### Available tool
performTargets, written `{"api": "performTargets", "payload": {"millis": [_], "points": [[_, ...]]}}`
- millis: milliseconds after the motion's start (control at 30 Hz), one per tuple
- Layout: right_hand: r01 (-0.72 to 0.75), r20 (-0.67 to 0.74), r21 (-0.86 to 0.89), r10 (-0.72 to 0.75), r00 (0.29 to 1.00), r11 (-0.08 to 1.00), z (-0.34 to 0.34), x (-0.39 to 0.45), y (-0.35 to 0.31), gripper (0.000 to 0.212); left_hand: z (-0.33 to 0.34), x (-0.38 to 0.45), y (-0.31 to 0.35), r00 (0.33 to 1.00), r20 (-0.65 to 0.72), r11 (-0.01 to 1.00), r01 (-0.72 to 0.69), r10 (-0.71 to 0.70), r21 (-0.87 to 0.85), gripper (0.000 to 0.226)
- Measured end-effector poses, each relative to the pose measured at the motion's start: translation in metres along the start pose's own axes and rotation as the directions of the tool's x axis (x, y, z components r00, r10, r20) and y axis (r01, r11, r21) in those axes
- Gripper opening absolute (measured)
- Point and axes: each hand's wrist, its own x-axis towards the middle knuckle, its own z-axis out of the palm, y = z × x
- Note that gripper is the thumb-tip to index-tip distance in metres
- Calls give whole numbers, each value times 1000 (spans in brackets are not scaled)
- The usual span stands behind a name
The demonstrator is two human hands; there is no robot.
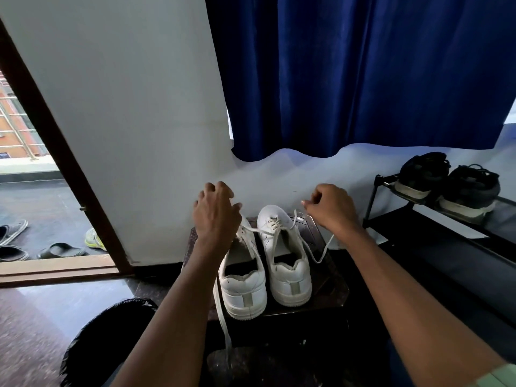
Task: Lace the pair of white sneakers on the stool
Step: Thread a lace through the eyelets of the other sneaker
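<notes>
Flanking sneakers, hands pinching lace

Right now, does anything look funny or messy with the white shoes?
Yes. A long lace from the left sneaker hangs off the front edge of the stool toward the floor. The right sneaker is laced only near its toe, and the hands, left hand and right hand, pull its lace ends apart.

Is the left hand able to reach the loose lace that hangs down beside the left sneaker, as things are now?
Probably yes. The loose lace hangs free off the stool beside the left sneaker, with nothing covering it. However, the left hand already pinches lace near the toe, so it must let go first.
</notes>
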Motion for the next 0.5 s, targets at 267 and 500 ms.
{"api": "performTargets", "payload": {"millis": [267, 500], "points": [[-290, 479, 252, 142, 867, 923, 9, -22, -24, 36, 9, -22, 42, 933, 360, 994, -18, -22, 109, 64], [-352, 425, 545, 111, 898, 761, 21, -18, -31, 12, 27, -12, 36, 949, 317, 865, 155, 5, -477, 24]]}}
